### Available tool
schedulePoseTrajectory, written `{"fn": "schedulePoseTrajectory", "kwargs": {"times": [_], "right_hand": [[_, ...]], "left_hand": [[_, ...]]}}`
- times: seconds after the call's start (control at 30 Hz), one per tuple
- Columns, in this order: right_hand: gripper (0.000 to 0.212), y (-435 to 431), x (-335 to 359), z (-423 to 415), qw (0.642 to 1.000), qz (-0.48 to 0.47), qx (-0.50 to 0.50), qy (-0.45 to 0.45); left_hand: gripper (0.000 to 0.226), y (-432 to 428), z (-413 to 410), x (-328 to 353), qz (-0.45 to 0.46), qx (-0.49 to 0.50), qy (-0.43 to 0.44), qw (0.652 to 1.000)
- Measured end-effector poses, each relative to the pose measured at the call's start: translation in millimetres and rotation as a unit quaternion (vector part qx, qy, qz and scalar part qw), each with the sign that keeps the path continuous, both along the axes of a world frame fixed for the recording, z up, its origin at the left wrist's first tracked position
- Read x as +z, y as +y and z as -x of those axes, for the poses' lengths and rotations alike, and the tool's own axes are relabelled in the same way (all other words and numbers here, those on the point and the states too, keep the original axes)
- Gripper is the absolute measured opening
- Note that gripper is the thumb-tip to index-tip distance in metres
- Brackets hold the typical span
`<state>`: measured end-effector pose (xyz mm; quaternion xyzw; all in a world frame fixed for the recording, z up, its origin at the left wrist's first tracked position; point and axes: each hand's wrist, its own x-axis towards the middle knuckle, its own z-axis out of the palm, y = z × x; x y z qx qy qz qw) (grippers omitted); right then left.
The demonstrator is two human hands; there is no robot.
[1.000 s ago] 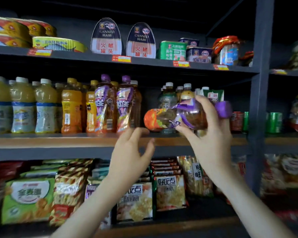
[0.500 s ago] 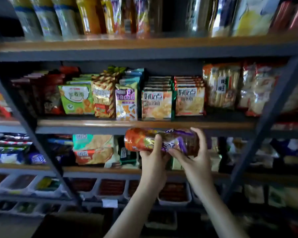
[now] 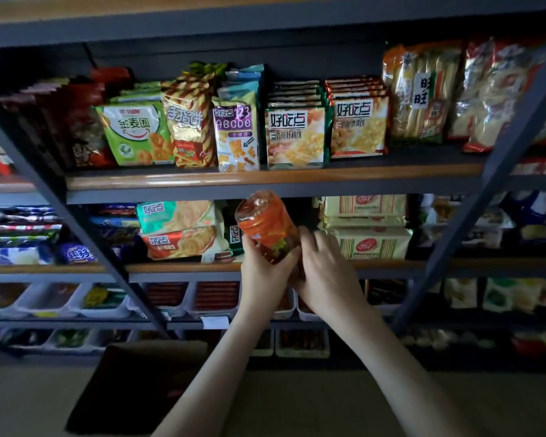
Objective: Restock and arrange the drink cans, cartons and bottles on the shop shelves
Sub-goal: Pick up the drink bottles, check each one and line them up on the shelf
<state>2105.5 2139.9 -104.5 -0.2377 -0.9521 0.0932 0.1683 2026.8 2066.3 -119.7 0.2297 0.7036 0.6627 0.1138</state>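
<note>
Fingers [image 3: 285, 262] of our left hand [image 3: 260, 275] curl round the bottle [image 3: 265, 225]; our right hand [image 3: 327, 272] grips its cap end. Its base juts above the fingers, unshelved: we judge restocking unfinished.

The bottle [image 3: 267, 227] is clear, glossy plastic under a shiny orange film label that catches the light; the snack packets [image 3: 295, 137] are slick printed film, some with a foil glint, creased at the seams; the shelf board [image 3: 391, 171] has a smooth, wood-coloured front edge with a soft sheen; the upright [image 3: 465, 216] looks like matt grey-blue painted metal; the trays [image 3: 108, 312] are smooth white plastic; the box [image 3: 133, 389] is dull, dark card.
</note>
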Motion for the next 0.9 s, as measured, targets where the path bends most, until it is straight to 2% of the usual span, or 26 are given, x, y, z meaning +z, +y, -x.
{"fn": "schedulePoseTrajectory", "kwargs": {"times": [0.1, 0.2, 0.3, 0.37, 0.5, 0.6, 0.67, 0.77, 0.83, 0.9], "right_hand": [[0.082, -1, -8, 9, 0.995, 0.082, 0.044, 0.040], [0.066, 0, -7, 11, 0.983, 0.157, 0.044, 0.086], [0.057, 1, -11, 11, 0.977, 0.177, 0.048, 0.106], [0.059, 5, -19, 9, 0.970, 0.206, 0.059, 0.114], [0.079, 21, -23, -2, 0.958, 0.248, 0.115, 0.090], [0.097, 28, -21, -10, 0.972, 0.176, 0.130, 0.090], [0.098, 31, -20, -13, 0.977, 0.086, 0.149, 0.123], [0.079, 38, -21, -17, 0.971, -0.060, 0.202, 0.115], [0.084, 41, -24, -16, 0.967, -0.100, 0.220, 0.084], [0.095, 44, -28, -13, 0.967, -0.095, 0.226, 0.068]], "left_hand": [[0.056, -7, 5, -2, 0.034, -0.022, 0.019, 0.999], [0.057, -14, 8, -4, 0.060, -0.043, 0.038, 0.997], [0.065, -19, 10, -9, 0.087, -0.069, 0.060, 0.992], [0.071, -20, 12, -9, 0.105, -0.081, 0.077, 0.988], [0.065, -22, 20, -9, 0.111, -0.101, 0.115, 0.982], [0.069, -20, 27, -6, 0.116, -0.120, 0.119, 0.979], [0.067, -18, 31, -3, 0.104, -0.127, 0.106, 0.981], [0.057, -17, 38, 0, 0.058, -0.156, 0.019, 0.986], [0.048, -17, 43, 5, 0.034, -0.182, -0.047, 0.982], [0.039, -19, 46, 11, 0.024, -0.214, -0.101, 0.971]]}}
